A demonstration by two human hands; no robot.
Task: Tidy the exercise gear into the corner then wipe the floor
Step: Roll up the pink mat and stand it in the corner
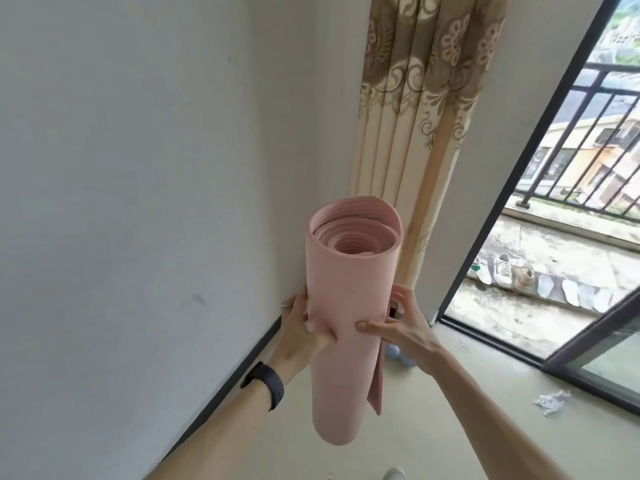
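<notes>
A rolled pink exercise mat [349, 289] stands upright in front of me, its open spiral end on top and a loose flap hanging at its lower right. My left hand [304, 327] grips its left side, thumb pressed on the front. My right hand [398, 323] grips the right side, thumb across the front, fingers curled behind. The mat's lower end is above the floor, near the room corner. A pale blue object [398, 353], mostly hidden behind my right hand, lies on the floor by the corner.
White wall [138, 202] runs along the left with a dark skirting. A patterned curtain [415, 116] hangs in the corner. A sliding glass door [512, 209] opens onto a balcony with shoes. Crumpled white paper [552, 400] lies on the beige floor at right.
</notes>
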